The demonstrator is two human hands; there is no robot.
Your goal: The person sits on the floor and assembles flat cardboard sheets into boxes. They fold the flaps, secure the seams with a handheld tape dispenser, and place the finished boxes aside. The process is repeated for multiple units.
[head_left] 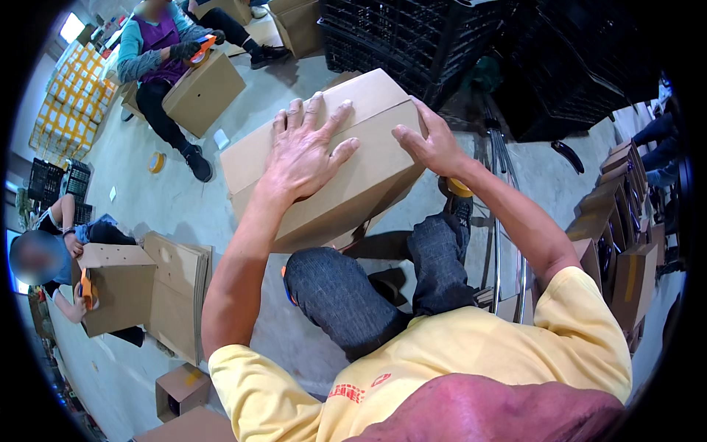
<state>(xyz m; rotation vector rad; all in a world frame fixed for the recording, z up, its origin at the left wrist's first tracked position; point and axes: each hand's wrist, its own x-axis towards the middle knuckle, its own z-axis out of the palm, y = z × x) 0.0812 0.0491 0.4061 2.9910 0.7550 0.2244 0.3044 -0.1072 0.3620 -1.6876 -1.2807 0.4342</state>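
Note:
A long brown cardboard box (346, 188) sits tilted in front of me, just beyond my knees, with its top flaps folded down along a middle seam. My left hand (305, 151) lies on top of it, open, fingers spread across the seam. At the box's right end my right hand (436, 144) grips the corner, thumb on the top face, other fingers partly hidden over the edge. A yellow tape roll (459, 188) shows just below my right wrist, apart from the hand.
Black plastic crates (390, 44) stack up ahead. Metal rods (508, 214) stand to my right, beside cardboard boxes (618, 221). On the left a person holds a box (114, 280) and an orange tape dispenser (89, 291); another tapes a box (206, 92). A tape roll (156, 162) lies on the floor.

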